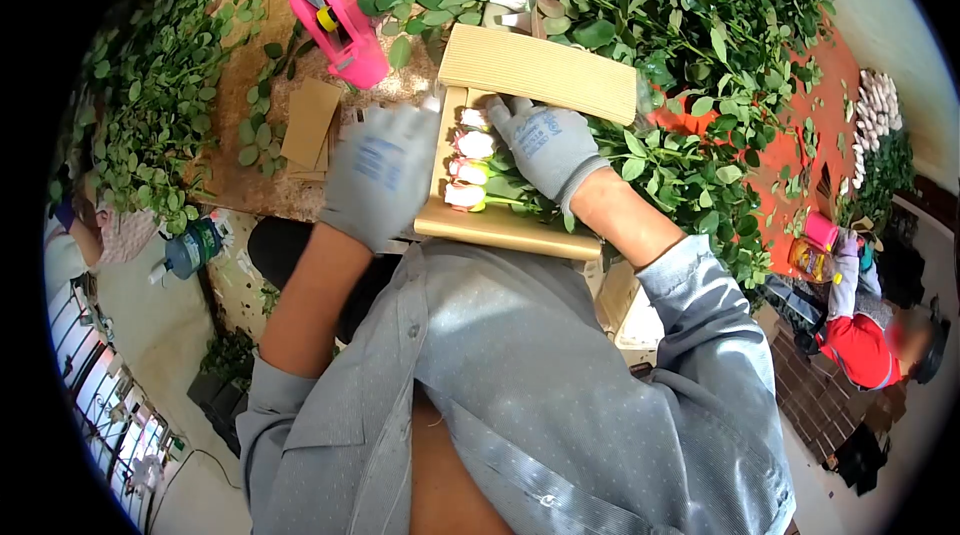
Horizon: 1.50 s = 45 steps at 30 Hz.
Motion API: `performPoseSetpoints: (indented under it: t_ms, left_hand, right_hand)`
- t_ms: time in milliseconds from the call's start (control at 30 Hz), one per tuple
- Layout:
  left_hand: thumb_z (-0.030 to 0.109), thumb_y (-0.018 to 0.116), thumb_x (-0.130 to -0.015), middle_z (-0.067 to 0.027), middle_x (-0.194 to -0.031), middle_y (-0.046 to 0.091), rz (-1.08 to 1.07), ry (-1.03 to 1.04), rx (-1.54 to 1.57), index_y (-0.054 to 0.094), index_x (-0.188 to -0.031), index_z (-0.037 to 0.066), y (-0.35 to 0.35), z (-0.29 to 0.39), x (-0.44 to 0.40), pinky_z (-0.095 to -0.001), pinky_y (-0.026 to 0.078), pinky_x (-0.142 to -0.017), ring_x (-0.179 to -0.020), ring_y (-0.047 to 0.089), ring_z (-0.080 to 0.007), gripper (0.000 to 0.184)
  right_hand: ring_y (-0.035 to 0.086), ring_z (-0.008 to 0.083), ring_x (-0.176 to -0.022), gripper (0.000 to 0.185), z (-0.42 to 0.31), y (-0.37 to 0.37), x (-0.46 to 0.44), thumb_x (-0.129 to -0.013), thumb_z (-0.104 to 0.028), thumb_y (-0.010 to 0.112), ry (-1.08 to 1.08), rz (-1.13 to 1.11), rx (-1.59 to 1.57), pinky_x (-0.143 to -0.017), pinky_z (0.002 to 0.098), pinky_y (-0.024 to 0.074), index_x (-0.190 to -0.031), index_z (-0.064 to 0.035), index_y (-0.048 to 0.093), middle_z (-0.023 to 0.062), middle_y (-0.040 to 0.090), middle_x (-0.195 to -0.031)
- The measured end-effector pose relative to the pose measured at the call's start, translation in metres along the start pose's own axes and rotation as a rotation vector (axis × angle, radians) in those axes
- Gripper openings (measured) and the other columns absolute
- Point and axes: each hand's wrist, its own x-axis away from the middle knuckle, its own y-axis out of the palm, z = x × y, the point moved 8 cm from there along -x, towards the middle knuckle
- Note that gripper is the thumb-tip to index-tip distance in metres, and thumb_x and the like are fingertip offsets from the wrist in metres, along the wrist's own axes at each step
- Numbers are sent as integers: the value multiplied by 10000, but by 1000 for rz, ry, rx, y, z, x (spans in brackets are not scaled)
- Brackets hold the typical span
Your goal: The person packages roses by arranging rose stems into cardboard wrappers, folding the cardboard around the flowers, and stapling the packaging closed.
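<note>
Right hand (545,143) in grey glove with blurry blue print, over the box interior, fingers slightly parted and pointing to 10 o'clock, tips just beside the topmost bloom; palm hidden, cannot tell if gripping. Left hand (380,175) in matching glove, motion-blurred, at 9 o'clock against the long wall of the box; fingers smeared, cannot tell open or closed.

Under and between both: box (505,233), shallow, straight-sided, tan-gold card with smooth sheen on the 6 o'clock edge. Inside, roses (467,170), pale pink and white, rounded heads stacked in a column, leafy stems running toward 3 o'clock. At 12 o'clock, corrugated strip (540,72), fine ribs, tan, slightly tilted.

Further out: glossy pink plastic tape dispenser (365,60) at 10 o'clock; flat brown card pieces (312,125) at 9; dense foliage (690,35), smooth oval leaves, at 2; translucent bluish bottle (190,250) at 8; person in red (868,350) at 4.
</note>
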Motion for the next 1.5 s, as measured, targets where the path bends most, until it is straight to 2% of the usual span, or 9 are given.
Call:
performPoseSetpoints:
  t_ms: [100, 267, 367, 467, 667, 800, 1000, 1400, 1500]
  left_hand:
    - [209, 695, -858, -21, -1153, 643, -14, 264, 68, 686, -1143, 103, 4, 50, 2, -393, 528, -875, -1002, 598, -214, 305]
    - [247, 709, -858, 24, -1393, 601, -164, 215, 95, 659, -1350, 148, 33, 46, 1, -406, 464, -993, -1073, 569, -212, 504]
    - [202, 745, -809, -24, -1381, 609, -194, 217, 67, 652, -1357, 123, 34, 44, -1, -530, 361, -1123, -1106, 587, -242, 561]
    - [195, 731, -823, -7, -1466, 561, -344, 155, 37, 619, -1401, 129, 37, 44, -1, -480, 424, -1071, -1106, 587, -245, 593]
    - [216, 703, -853, 42, -1594, 453, -261, 202, -2, 592, -1433, 116, 40, 44, 1, -389, 523, -908, -1094, 590, -246, 599]
    - [231, 708, -856, 33, -1575, 475, -278, 179, 48, 599, -1425, 113, 35, 46, -1, -397, 521, -918, -1086, 590, -244, 591]
    - [219, 735, -841, 26, -1546, 506, -243, 188, 20, 608, -1416, 124, 34, 47, 0, -398, 517, -950, -1113, 591, -242, 596]
    - [170, 719, -850, 29, -1577, 467, -272, 180, 36, 583, -1444, 124, 37, 46, 2, -439, 493, -1021, -1174, 577, -247, 612]
    - [164, 713, -855, 28, -1577, 467, -256, 174, 49, 584, -1439, 121, 33, 46, 2, -432, 519, -984, -1165, 579, -251, 600]
  right_hand:
    - [736, 338, -869, 396, 3, 0, 3, -941, -119, 557, -6, 25, -57, -766, 447, 580, -1336, -110, 583, 177, 643, -1211]
    - [735, 330, -910, 385, 3, -2, 2, -951, -141, 557, -7, 70, -77, -766, 444, 579, -1333, -109, 588, 166, 644, -1221]
    - [728, 338, -910, 379, 0, -5, 4, -951, -148, 555, 19, -35, -38, -765, 439, 580, -1326, -104, 594, 163, 647, -1206]
    - [719, 331, -876, 355, 2, -39, 4, -938, -130, 581, 13, -47, 30, -754, 427, 585, -1291, -95, 602, 150, 668, -1124]
    - [713, 339, -918, 242, 126, -103, -40, -968, -120, 580, 185, 516, -202, -789, 456, 585, -1201, -104, 641, 163, 716, -1040]
    - [712, 379, -1048, 260, 208, -37, -58, -983, -210, 526, 518, 171, 73, -881, 473, 576, -1164, -55, 631, 194, 721, -1128]
    - [701, 351, -1138, 335, 197, 6, -44, -1024, -158, 460, 486, -193, 144, -896, 473, 582, -1310, -100, 623, 172, 692, -1258]
    - [708, 329, -917, 320, 145, -246, 62, -878, -92, 672, 400, 747, 491, -722, 443, 586, -1173, -214, 649, 67, 705, -1084]
    - [703, 333, -925, 305, 132, -255, 64, -885, -94, 669, 381, 680, 589, -727, 446, 576, -1166, -212, 651, 60, 701, -1063]
